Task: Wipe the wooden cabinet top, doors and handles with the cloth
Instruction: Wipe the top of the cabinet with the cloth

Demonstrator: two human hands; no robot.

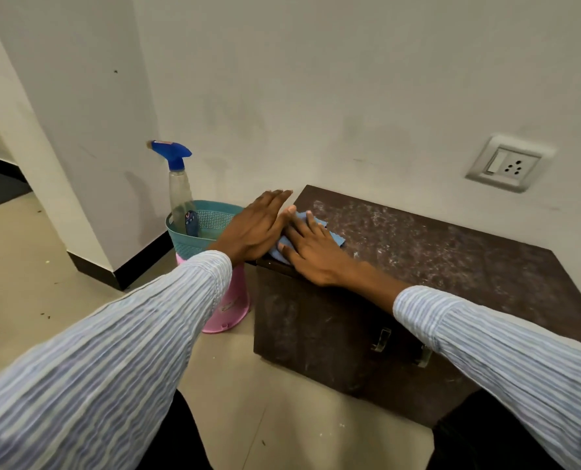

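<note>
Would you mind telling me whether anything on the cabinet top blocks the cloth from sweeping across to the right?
Nothing visible does. The cloth lies under the right hand at the left corner of the cabinet top, which carries only whitish dust.

A teal perforated basket (pixel 211 225) sits on a pink bucket (pixel 233 300) at left, holding a clear spray bottle (pixel 179 195) with blue trigger. A white wall socket (pixel 510 163) is mounted far right.
</note>
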